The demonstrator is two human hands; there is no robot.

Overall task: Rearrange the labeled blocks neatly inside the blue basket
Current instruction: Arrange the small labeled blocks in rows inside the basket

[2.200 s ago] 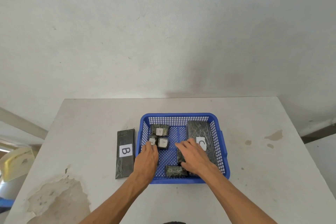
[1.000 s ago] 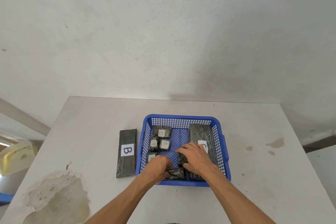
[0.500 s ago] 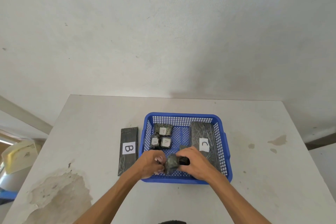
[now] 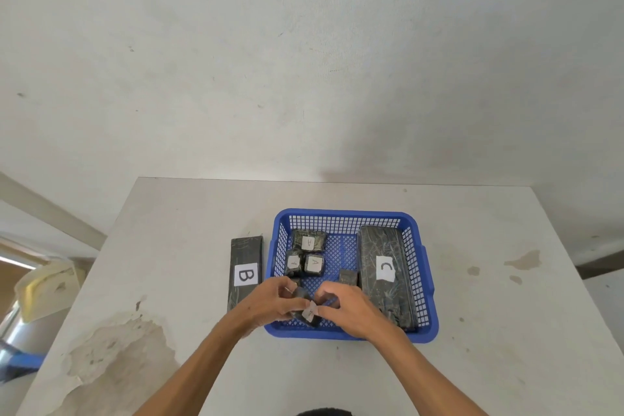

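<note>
A blue mesh basket [image 4: 347, 215] sits mid-table. Inside, a long dark block labeled C [image 4: 385, 272] lies along the right wall. Three small dark blocks labeled A [image 4: 309, 241] cluster at the back left. Another small dark block [image 4: 348, 276] stands beside the C block. My left hand [image 4: 270, 302] and my right hand [image 4: 351, 309] together hold a small dark block with a white label [image 4: 308, 312] above the basket's front. A long block labeled B [image 4: 245, 268] lies on the table, left of the basket.
The white table [image 4: 489, 331] has a stained, peeling patch at the front left [image 4: 118, 344] and small stains at the right [image 4: 523, 260]. A wall rises right behind the table. A pale object [image 4: 47, 290] sits off the table's left edge.
Both hands lifted a small block from the basket's front and turned it, so its white label now faces up. The camera view has shifted slightly.
</note>
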